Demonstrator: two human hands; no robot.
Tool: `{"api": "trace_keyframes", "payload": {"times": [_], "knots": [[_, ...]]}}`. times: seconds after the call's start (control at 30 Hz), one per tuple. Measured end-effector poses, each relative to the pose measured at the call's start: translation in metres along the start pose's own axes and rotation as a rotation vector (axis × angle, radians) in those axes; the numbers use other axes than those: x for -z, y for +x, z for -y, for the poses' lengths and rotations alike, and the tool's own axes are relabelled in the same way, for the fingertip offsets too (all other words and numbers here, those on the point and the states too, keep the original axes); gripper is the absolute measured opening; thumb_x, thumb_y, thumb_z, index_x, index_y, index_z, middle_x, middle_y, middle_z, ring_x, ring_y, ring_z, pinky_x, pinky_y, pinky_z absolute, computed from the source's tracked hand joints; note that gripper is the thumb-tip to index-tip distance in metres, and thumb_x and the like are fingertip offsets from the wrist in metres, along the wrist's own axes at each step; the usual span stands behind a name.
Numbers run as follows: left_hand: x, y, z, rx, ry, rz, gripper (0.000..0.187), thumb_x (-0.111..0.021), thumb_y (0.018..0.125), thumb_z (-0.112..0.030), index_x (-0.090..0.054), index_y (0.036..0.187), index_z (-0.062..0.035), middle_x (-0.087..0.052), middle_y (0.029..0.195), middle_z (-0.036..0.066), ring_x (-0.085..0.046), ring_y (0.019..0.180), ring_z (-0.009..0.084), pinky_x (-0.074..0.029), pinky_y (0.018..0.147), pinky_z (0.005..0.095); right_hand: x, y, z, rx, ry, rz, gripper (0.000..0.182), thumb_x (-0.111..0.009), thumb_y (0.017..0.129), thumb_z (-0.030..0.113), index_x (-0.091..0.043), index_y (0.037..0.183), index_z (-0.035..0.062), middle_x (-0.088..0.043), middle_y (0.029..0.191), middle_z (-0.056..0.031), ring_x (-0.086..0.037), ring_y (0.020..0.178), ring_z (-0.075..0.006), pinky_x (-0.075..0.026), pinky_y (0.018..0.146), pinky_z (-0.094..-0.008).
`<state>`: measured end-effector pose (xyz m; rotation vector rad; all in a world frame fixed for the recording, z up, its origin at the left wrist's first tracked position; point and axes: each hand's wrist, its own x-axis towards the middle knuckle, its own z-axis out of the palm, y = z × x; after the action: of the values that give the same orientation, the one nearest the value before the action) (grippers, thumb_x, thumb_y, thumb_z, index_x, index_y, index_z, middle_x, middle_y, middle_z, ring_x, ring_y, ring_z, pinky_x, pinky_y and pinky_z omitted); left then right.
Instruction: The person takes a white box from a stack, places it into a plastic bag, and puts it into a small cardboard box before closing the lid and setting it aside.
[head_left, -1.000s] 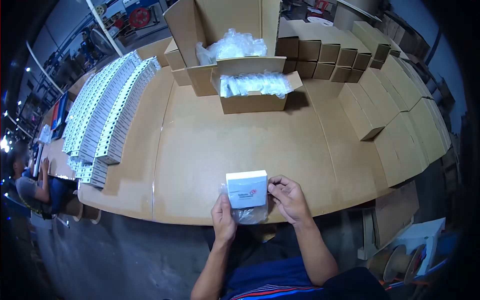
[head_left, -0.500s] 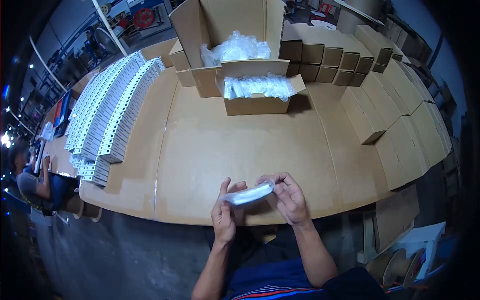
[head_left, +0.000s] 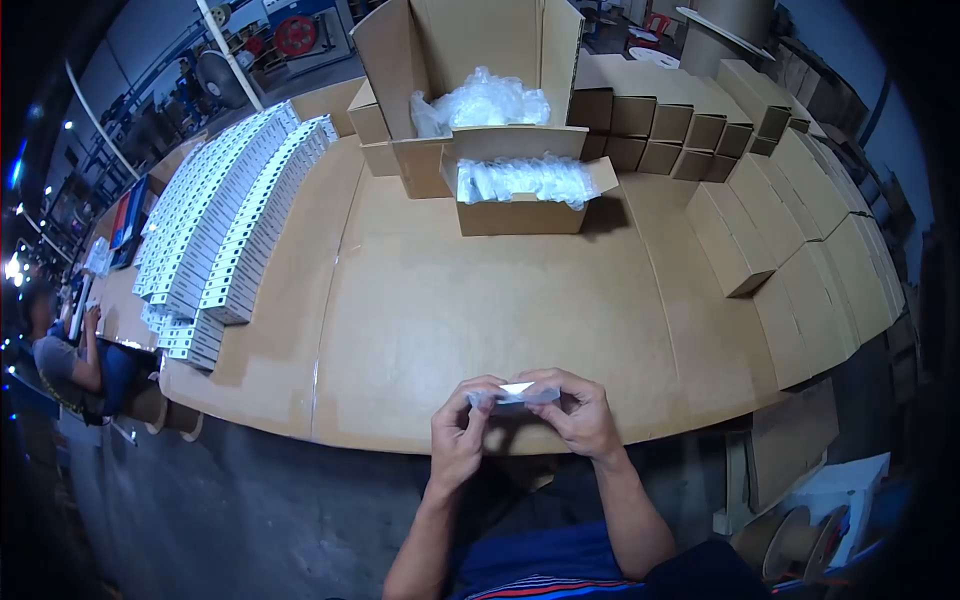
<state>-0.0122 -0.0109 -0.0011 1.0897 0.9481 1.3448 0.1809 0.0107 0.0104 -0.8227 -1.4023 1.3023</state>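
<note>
A small whitish item in clear plastic wrap (head_left: 515, 393) is held between my two hands above the front edge of the cardboard-covered table (head_left: 490, 310). My left hand (head_left: 462, 432) is closed on its left end, thumb and fingers pinching the wrap. On the right end, my right hand (head_left: 578, 415) grips it the same way. Beyond them stands an open carton (head_left: 520, 219) with several plastic-wrapped pieces (head_left: 525, 181) in a row. Behind it, a larger open box (head_left: 490, 45) holds a heap of clear wrapped items (head_left: 485, 103).
Long stacks of white boxes (head_left: 215, 215) fill the table's left side. Brown cartons (head_left: 740, 230) are stacked along the right and back right. A person (head_left: 75, 360) sits at the far left. Spools (head_left: 800, 540) stand below at the lower right.
My left hand has turned inward and closed on the wrapped item's left end. The item is now level and held lower between both hands. The view has shifted slightly.
</note>
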Motion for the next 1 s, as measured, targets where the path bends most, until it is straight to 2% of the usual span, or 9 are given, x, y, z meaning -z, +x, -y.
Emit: {"api": "trace_keyframes", "payload": {"times": [0.03, 0.1, 0.23, 0.33, 0.37, 0.5, 0.8, 0.9, 1.0], "knots": [[-0.004, 0.000, -0.003, 0.025, -0.020, -0.062, 0.022, -0.059, 0.108, -0.013, -0.071, 0.107, 0.0045, -0.069, 0.116, 0.008, -0.061, 0.104, 0.0130, -0.049, 0.092, 0.0273, 0.002, 0.001, 0.001, 0.000, -0.031, 0.002, 0.018, -0.070, 0.094, -0.004, -0.069, 0.112, -0.0011, -0.072, 0.120, -0.0136, -0.066, 0.109, -0.0162, -0.054, 0.097, -0.0303], [-0.002, 0.000, -0.003, 0.037, 0.006, -0.095, 0.026, -0.058, 0.108, -0.019, -0.070, 0.109, 0.0045, -0.069, 0.113, 0.009, -0.065, 0.103, 0.0150, -0.056, 0.091, 0.0316, 0.005, 0.000, 0.006, -0.064, -0.089, -0.057, 0.014, -0.070, 0.097, 0.000, -0.071, 0.111, -0.0001, -0.072, 0.121, -0.0144, -0.069, 0.105, -0.0173, -0.055, 0.097, -0.0307], [-0.004, 0.003, -0.008, 0.126, -0.033, -0.204, 0.027, -0.058, 0.109, -0.022, -0.071, 0.107, 0.0016, -0.070, 0.107, 0.008, -0.069, 0.095, 0.0151, -0.062, 0.085, 0.0363, 0.006, 0.006, 0.012, 0.098, 0.153, -0.310, 0.012, -0.074, 0.094, 0.001, -0.078, 0.105, 0.0024, -0.070, 0.127, -0.0148, -0.066, 0.115, -0.0211, -0.051, 0.103, -0.0355], [0.001, 0.005, -0.003, 0.180, -0.034, -0.246, 0.027, -0.057, 0.109, -0.022, -0.071, 0.108, 0.0008, -0.071, 0.103, 0.008, -0.071, 0.093, 0.0162, -0.064, 0.082, 0.0384, 0.014, 0.007, 0.019, 0.259, -0.134, -0.011, 0.022, -0.077, 0.089, -0.001, -0.078, 0.109, 0.0061, -0.069, 0.128, -0.0153, -0.066, 0.117, -0.0239, -0.048, 0.102, -0.0345], [0.000, 0.006, -0.003, 0.183, -0.061, -0.256, 0.027, -0.057, 0.109, -0.022, -0.071, 0.109, 0.0010, -0.071, 0.103, 0.008, -0.071, 0.093, 0.0163, -0.064, 0.081, 0.0384, 0.010, 0.009, 0.020, 0.273, -0.197, 0.051, 0.030, -0.079, 0.085, -0.001, -0.078, 0.114, 0.0083, -0.071, 0.122, -0.0139, -0.069, 0.109, -0.0235, -0.050, 0.093, -0.0278], [-0.004, 0.005, -0.002, 0.167, -0.136, -0.277, 0.027, -0.054, 0.110, -0.021, -0.068, 0.111, 0.0022, -0.071, 0.102, 0.010, -0.071, 0.092, 0.0169, -0.064, 0.080, 0.0365, 0.005, 0.009, 0.020, 0.025, -0.378, 0.068, 0.035, -0.082, 0.082, 0.001, -0.077, 0.116, 0.0062, -0.077, 0.108, -0.0106, -0.073, 0.097, -0.0198, -0.056, 0.081, -0.0267], [-0.002, 0.006, -0.029, 0.104, -0.122, -0.131, 0.041, -0.044, 0.112, -0.014, -0.041, 0.152, -0.0032, -0.071, 0.106, 0.012, -0.069, 0.096, 0.0140, -0.059, 0.083, 0.0300, 0.004, 0.010, 0.019, -0.032, -0.334, 0.035, 0.033, -0.084, 0.082, 0.005, -0.076, 0.114, 0.0031, -0.075, 0.120, -0.0173, -0.067, 0.123, -0.0294, -0.050, 0.107, -0.0387], [-0.001, 0.002, -0.035, 0.142, -0.155, -0.067, 0.046, -0.052, 0.108, -0.009, -0.042, 0.153, -0.0042, -0.070, 0.114, 0.014, -0.069, 0.103, 0.0160, -0.058, 0.089, 0.0300, 0.012, 0.011, 0.017, -0.077, -0.307, 0.086, 0.031, -0.084, 0.082, 0.007, -0.076, 0.112, 0.0029, -0.074, 0.123, -0.0170, -0.061, 0.131, -0.0342, -0.047, 0.111, -0.0434], [0.001, 0.002, -0.041, -0.030, 0.184, 0.102, 0.052, -0.062, 0.102, -0.002, -0.046, 0.151, -0.0039, -0.069, 0.120, 0.014, -0.067, 0.109, 0.0167, -0.057, 0.092, 0.0301, 0.012, 0.018, 0.024, 0.063, -0.402, 0.133, 0.030, -0.084, 0.081, 0.008, -0.077, 0.109, 0.0043, -0.071, 0.130, -0.0145, -0.052, 0.140, -0.0377, -0.042, 0.116, -0.0478]]}}
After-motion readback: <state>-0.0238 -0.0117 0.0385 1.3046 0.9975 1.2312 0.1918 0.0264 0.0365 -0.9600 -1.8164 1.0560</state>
